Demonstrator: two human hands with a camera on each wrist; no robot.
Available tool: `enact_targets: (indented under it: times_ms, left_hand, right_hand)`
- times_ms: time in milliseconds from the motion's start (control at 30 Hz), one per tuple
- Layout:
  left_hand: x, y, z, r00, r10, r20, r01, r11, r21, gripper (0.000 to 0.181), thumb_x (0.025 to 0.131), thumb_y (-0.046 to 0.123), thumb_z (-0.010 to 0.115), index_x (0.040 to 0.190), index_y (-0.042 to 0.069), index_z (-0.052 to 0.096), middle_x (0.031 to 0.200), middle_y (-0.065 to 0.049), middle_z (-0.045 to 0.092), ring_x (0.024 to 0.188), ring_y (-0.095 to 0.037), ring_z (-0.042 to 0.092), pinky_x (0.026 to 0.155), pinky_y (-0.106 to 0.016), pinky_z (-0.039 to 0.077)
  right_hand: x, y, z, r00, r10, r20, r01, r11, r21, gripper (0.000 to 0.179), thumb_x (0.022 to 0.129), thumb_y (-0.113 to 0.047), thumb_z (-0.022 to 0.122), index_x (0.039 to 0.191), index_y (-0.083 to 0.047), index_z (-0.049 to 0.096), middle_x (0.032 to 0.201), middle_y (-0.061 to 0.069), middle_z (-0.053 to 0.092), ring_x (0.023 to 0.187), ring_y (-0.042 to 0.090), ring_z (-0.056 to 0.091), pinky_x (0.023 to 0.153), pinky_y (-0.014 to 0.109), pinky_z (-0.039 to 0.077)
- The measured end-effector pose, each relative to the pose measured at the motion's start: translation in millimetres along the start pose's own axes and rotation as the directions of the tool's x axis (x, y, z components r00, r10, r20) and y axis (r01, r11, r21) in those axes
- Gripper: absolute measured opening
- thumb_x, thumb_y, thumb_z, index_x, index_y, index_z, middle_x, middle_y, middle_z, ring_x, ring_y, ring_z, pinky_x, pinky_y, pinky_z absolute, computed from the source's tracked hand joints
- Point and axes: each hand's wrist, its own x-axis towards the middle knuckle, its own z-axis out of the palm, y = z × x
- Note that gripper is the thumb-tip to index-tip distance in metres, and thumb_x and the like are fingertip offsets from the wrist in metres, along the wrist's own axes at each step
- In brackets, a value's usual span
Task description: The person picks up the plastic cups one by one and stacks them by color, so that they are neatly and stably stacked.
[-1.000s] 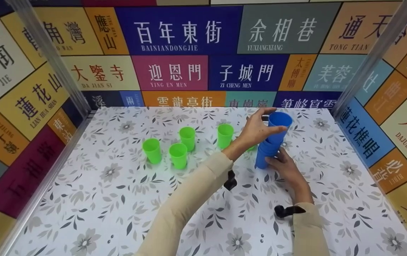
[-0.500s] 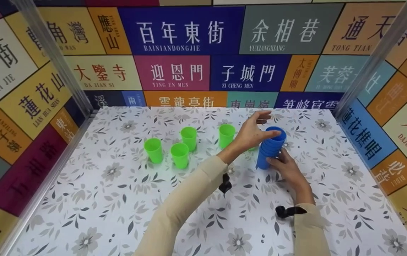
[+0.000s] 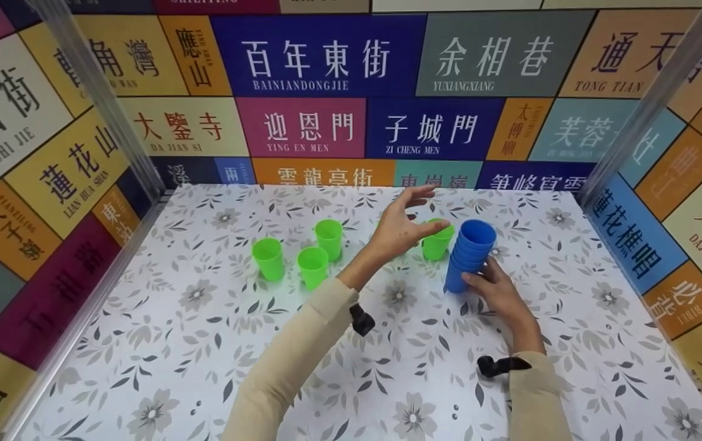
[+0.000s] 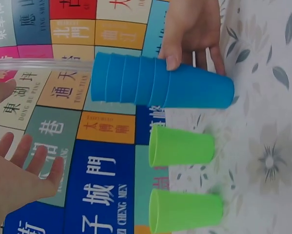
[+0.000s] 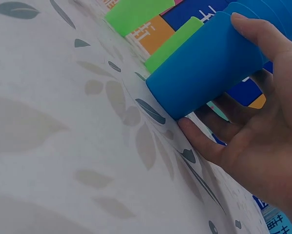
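A stack of nested blue cups (image 3: pixel 472 248) stands upright at the right of the table. My right hand (image 3: pixel 501 294) holds its lowest cup near the base, the thumb on the near side in the right wrist view and the other fingers around the far side. Left of the stack, my left hand (image 3: pixel 397 229) is raised with fingers spread and nothing in it. A green cup (image 3: pixel 437 242) stands between that hand and the blue stack. Another green cup (image 4: pixel 184 210) shows in the left wrist view; in the head view my left hand mostly hides it.
Three more green cups stand left of centre: one at the left (image 3: pixel 267 260), one in front (image 3: pixel 312 267) and one behind (image 3: pixel 328 239). A white floral cloth (image 3: pixel 192 361) covers the table. Panels with printed signs (image 3: pixel 320 55) enclose the back and sides.
My left hand lowered the top blue cup into the stack, let go of it and moved away to the left. My right hand stays on the stack's lowest cup.
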Motion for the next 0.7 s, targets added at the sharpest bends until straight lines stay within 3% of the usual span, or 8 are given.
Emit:
enact_targets:
  times_ms: [267,533,600,700]
  left_hand:
    - [-15.0,-2.8,-40.5,0.999,0.018,-0.036,-0.017,0.999,0.031,0.067,0.085,0.022,0.08,0.145,0.013,0.05,0.144,-0.009,0.057,0.134,-0.024,0.051,0.111,-0.041,0.044]
    - [-41.4,-11.1,-88.8,0.986,0.061,-0.153,-0.061,0.998,0.006,0.063,0.086,0.018,0.077,0.143,0.01,0.051,0.142,-0.011,0.058,0.132,-0.025,0.054,0.111,-0.043,0.045]
    - [-49.0,-13.5,-98.4,0.983,0.06,-0.172,-0.059,0.998,0.011,0.063,0.087,0.017,0.077,0.144,0.011,0.051,0.142,-0.01,0.058,0.133,-0.024,0.053,0.111,-0.043,0.045]
    - [-59.5,-17.6,-111.6,0.977,0.049,-0.207,-0.046,0.999,0.02,0.063,0.086,0.016,0.078,0.143,0.01,0.052,0.142,-0.01,0.058,0.134,-0.025,0.053,0.111,-0.043,0.045]
  right_hand:
    - [1.4,0.2,2.0,1.0,-0.012,-0.006,0.012,1.0,0.01,0.09,0.098,-0.033,0.065,0.163,-0.018,0.005,0.163,0.026,0.023,0.148,0.04,0.033,0.122,0.052,0.028]
    - [-0.1,-1.3,4.0,1.0,0.014,0.001,-0.014,0.999,0.038,0.092,0.097,-0.035,0.066,0.163,-0.021,0.003,0.165,0.023,0.021,0.149,0.036,0.031,0.122,0.046,0.032]
    - [-1.4,-1.9,3.6,1.0,0.019,-0.001,-0.019,0.999,0.032,0.091,0.097,-0.035,0.066,0.163,-0.022,0.004,0.165,0.022,0.021,0.149,0.035,0.032,0.118,0.037,0.038]
    - [-2.3,-2.8,3.4,1.0,0.022,-0.004,-0.021,0.999,0.027,0.09,0.097,-0.035,0.066,0.163,-0.022,0.006,0.165,0.022,0.022,0.148,0.036,0.034,0.118,0.037,0.038]
